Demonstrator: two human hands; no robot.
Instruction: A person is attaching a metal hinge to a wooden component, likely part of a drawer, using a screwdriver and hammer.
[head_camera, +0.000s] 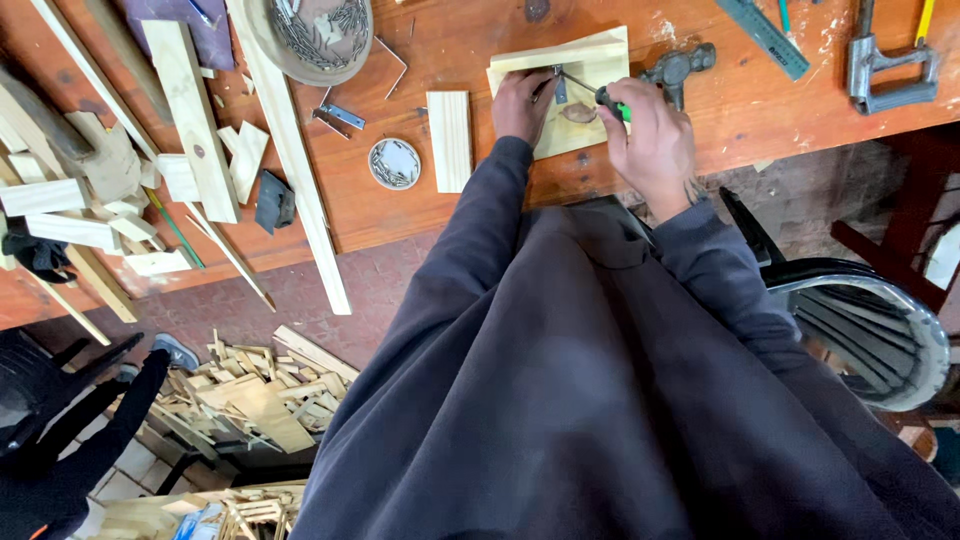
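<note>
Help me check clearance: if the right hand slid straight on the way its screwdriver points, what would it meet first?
Probably the metal hinge on the pale wood board, then the left hand holding it; depth is uncertain. The right hand grips the green-handled screwdriver.

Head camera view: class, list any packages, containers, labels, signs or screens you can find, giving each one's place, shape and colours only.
Small round tin lid: on the orange workbench, left of the short pale wood block; silver, filled with nails.
Large round beige bowl: top edge of the bench; holds grey nails.
Blue and white printed package: bottom left on the floor, partly hidden by wood scraps.
No signs or screens are visible.
</note>
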